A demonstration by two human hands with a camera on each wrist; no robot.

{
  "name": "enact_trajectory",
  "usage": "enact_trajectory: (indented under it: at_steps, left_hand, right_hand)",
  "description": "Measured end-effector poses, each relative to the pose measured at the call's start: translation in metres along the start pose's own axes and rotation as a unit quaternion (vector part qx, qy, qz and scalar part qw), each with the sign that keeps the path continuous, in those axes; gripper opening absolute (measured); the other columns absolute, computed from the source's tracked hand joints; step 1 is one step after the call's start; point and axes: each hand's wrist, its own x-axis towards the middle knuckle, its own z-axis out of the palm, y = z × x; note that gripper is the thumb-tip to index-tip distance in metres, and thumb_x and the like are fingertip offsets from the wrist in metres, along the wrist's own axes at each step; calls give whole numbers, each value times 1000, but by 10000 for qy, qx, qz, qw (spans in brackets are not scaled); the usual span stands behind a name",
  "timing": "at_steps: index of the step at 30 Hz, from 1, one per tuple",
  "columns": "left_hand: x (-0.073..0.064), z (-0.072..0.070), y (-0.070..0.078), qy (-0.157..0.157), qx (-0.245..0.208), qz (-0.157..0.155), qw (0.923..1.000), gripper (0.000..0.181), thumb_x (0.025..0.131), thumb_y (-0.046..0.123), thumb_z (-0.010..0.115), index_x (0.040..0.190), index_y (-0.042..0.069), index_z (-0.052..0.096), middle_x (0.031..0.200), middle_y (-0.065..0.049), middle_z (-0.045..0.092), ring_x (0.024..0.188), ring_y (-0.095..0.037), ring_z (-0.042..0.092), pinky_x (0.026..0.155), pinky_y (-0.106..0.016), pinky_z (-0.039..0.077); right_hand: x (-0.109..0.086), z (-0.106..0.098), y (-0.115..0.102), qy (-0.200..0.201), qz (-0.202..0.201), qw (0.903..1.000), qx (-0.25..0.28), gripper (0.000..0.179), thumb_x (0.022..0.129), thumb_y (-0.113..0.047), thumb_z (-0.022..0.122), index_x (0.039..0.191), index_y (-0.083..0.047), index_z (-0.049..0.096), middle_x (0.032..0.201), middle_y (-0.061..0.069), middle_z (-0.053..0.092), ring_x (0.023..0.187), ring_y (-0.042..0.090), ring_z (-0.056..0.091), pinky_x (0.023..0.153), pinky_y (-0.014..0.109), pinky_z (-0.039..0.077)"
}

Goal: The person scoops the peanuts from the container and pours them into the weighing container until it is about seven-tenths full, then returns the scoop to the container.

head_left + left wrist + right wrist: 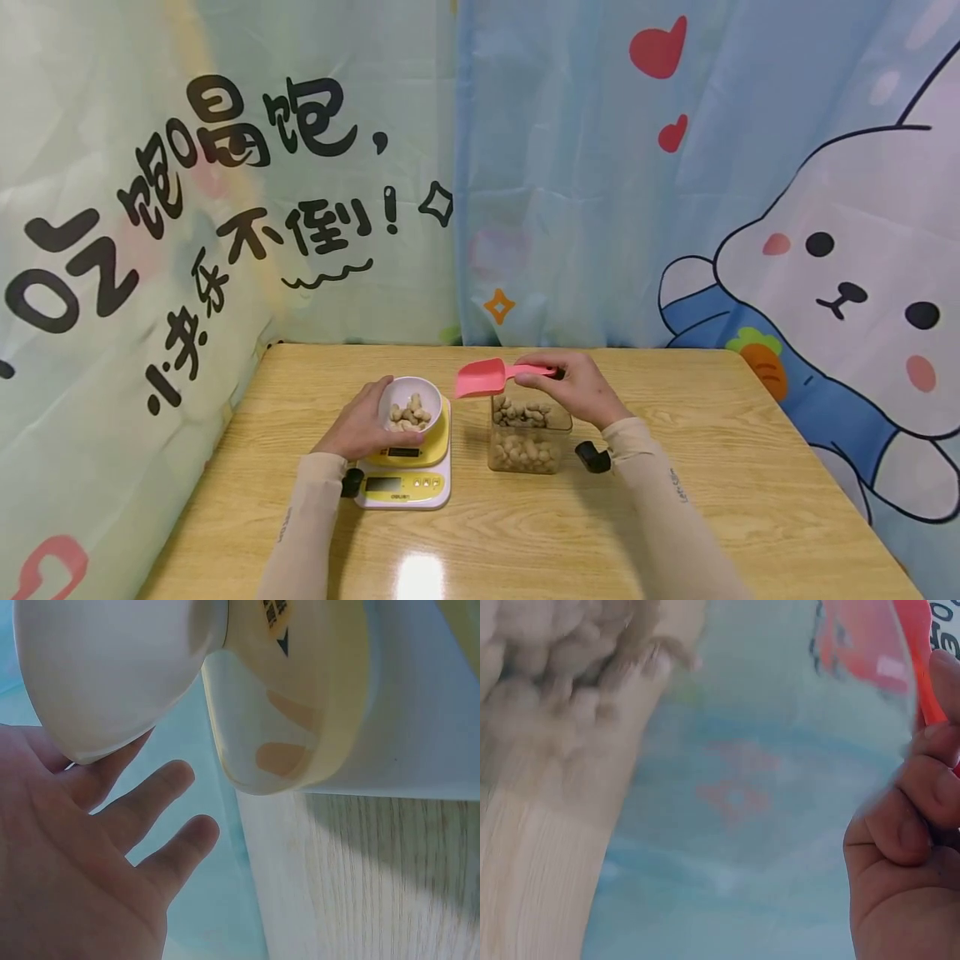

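A white bowl with several peanuts in it is gripped at its rim by my left hand. It is tilted over the yellow platform of a kitchen scale. In the left wrist view, the bowl's outside shows beside the scale's platform, some fingers spread below it. My right hand grips the handle of a pink scoop, held above a clear box of peanuts. The scoop appears through the box's clear wall in the right wrist view, where peanuts fill the upper left.
The scale and the box stand side by side on a wooden table. A printed curtain hangs behind the table's back edge. Black wrist devices sit at both cuffs.
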Motion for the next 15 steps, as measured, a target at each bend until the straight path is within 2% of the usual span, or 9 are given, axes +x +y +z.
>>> enact_trajectory:
  at_steps: [7, 10, 15]
  left_hand:
    - [-1, 0, 0, -37, 38, 21, 10000, 122, 66, 62, 88, 161, 13, 28, 151, -15, 44, 125, -31, 52, 104, -54, 44]
    - [-3, 1, 1, -33, 11, 3, 10000, 122, 66, 62, 88, 160, 13, 29, 150, -14, 45, 124, -31, 52, 103, -54, 44]
    - [-3, 1, 2, -11, -16, -18, 10000, 120, 66, 60, 89, 160, 14, 30, 149, -12, 46, 125, -30, 52, 104, -54, 44]
  right_hand:
    - [-14, -20, 6, 192, 165, 9996, -156, 34, 94, -25, 75, 124, -11, 74, 123, 9, 69, 77, 24, 59, 64, 30, 49]
    - [-23, -29, -10, 212, 191, 9992, -268, 32, 94, -18, 74, 123, -5, 73, 125, 15, 68, 78, 21, 59, 65, 29, 49]
    - [-31, -40, 0, 297, 255, 9988, -306, 32, 94, -28, 75, 121, -11, 75, 122, 10, 69, 80, 21, 59, 65, 29, 50]
